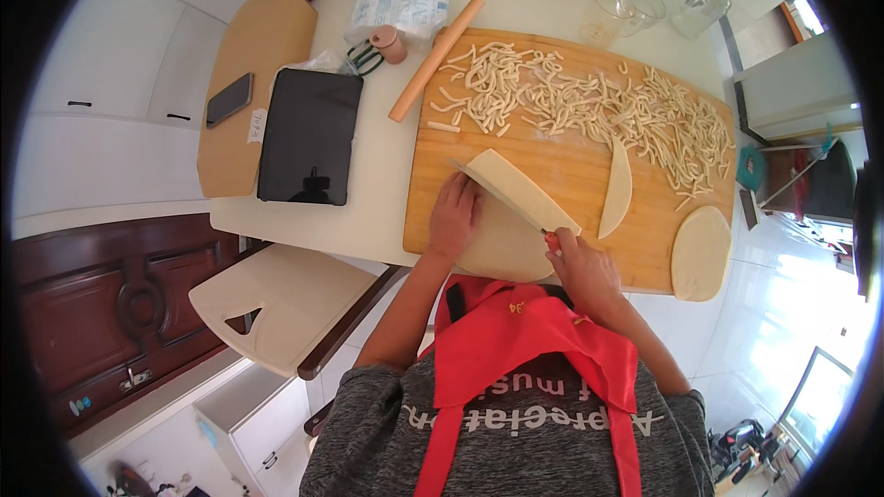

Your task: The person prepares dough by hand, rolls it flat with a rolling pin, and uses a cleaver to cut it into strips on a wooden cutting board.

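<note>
My right hand (587, 269) grips a kitchen knife (507, 200) by its red handle. The blade runs diagonally across a flat dough sheet (507, 241), with a long dough strip (521, 183) on its far side. Whether the cut goes right through is not visible. My left hand (456, 214) rests on the dough's left edge, fingertips close to the blade's tip, holding nothing. Right of the knife lies a half-moon dough piece (617, 190). An oval dough sheet (702, 253) covers the right front corner of the wooden board (539, 145). Cut noodles (573, 96) spread along its far half.
A rolling pin (436, 59) leans across the board's left edge. Left of it are scissors (364, 57), a pink container (388, 44), a tablet (311, 137) and a phone (230, 100) on cardboard (269, 21). Glass cups (642, 7) stand behind; a chair (283, 300) is front left.
</note>
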`<state>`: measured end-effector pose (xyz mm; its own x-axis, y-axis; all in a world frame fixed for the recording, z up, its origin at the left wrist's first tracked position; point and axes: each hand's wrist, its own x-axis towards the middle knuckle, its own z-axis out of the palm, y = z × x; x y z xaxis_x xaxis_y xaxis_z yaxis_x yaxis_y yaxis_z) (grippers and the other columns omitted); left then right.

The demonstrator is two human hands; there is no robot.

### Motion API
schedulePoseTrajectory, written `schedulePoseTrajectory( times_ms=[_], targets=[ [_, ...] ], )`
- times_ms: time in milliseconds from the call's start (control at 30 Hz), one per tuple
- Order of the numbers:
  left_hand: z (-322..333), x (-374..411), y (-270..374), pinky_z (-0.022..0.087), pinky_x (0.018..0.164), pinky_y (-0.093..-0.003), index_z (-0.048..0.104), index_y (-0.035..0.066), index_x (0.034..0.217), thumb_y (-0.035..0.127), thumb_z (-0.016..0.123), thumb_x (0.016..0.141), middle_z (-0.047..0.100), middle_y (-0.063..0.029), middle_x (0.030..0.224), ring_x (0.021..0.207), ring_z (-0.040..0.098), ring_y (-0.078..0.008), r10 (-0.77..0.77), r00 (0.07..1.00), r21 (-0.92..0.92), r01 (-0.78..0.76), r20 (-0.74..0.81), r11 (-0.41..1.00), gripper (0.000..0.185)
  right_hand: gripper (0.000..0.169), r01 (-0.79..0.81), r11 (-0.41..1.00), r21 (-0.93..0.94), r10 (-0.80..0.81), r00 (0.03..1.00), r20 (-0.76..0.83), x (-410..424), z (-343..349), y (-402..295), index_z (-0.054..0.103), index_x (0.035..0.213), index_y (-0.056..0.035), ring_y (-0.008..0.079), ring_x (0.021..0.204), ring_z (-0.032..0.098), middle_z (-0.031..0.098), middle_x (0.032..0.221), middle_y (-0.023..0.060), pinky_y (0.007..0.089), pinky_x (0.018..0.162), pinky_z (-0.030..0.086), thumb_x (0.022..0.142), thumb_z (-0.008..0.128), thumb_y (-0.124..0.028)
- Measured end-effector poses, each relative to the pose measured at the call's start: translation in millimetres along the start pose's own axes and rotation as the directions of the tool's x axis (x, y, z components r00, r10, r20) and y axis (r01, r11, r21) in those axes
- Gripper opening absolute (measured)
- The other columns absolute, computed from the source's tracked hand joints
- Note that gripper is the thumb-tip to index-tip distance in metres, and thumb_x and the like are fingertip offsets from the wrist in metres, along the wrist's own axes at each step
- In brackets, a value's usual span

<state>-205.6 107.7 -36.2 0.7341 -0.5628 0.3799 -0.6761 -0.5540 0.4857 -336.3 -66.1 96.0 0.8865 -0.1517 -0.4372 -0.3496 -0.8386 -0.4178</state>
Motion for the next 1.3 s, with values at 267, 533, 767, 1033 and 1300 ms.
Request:
schedulePoseTrajectory(
  times_ms=[267,533,767,1033,1300],
  targets=[
    [5.6,-4.6,0.3,0.042,0.089,-0.0395,0.053,-0.005,0.102,0.008,0.056,0.076,0.051,-0.0191,0.108,0.105,0.047,-0.0350,-0.022,0.998,-0.017,0.021,-0.058,1.000,0.030,0.023,-0.027,0.999,0.035,0.028,0.999,-0.025,-3.2,9.4,-9.2,0.041,0.096,-0.0073,0.0385,0.072,0.057,0.057,0.083,0.0178,0.0463,0.061,0.046,0.086,0.048,-0.027],
    [1.5,-1.4,4.6,0.042,0.087,-0.0416,0.052,-0.002,0.103,0.006,0.056,0.074,0.051,-0.0199,0.110,0.106,0.047,-0.0379,-0.016,0.998,0.003,0.016,-0.057,1.000,0.031,0.026,-0.038,0.998,-0.055,0.043,0.996,0.079,15.9,-4.4,-25.1,0.040,0.090,-0.0031,0.0382,0.067,0.059,0.059,0.069,0.0190,0.0470,0.059,0.046,0.090,0.041,-0.029],
    [-0.8,0.4,3.9,0.041,0.089,-0.0391,0.052,0.000,0.102,0.006,0.052,0.077,0.051,-0.0159,0.108,0.106,0.047,-0.0332,-0.025,1.000,0.039,0.025,-0.013,0.999,0.026,0.029,-0.156,0.985,-0.079,0.167,0.972,0.163,-29.8,-3.1,20.4,0.041,0.093,-0.0032,0.0400,0.070,0.060,0.060,0.072,0.0213,0.0477,0.062,0.047,0.091,0.039,-0.032],
    [3.5,2.8,4.7,0.037,0.093,-0.0392,0.052,-0.001,0.102,0.008,0.054,0.076,0.051,-0.0135,0.110,0.109,0.046,-0.0314,-0.005,1.000,0.091,0.005,0.004,0.996,0.027,0.029,-0.381,0.924,-0.028,0.374,0.886,0.273,-86.6,5.1,73.6,0.040,0.095,-0.0029,0.0420,0.078,0.059,0.060,0.083,0.0227,0.0492,0.067,0.047,0.086,0.044,-0.030],
    [14.3,34.2,35.7,0.025,0.102,-0.0392,0.040,0.009,0.128,0.019,0.050,0.081,0.037,-0.0047,0.134,0.126,0.032,-0.0236,0.252,0.872,0.054,-0.301,0.419,0.952,0.049,0.027,-0.411,0.912,0.010,0.382,0.856,0.348,-84.2,3.5,69.5,0.041,0.094,-0.0040,0.0384,0.078,0.060,0.060,0.086,0.0215,0.0482,0.067,0.047,0.086,0.044,-0.030]
  ],
)
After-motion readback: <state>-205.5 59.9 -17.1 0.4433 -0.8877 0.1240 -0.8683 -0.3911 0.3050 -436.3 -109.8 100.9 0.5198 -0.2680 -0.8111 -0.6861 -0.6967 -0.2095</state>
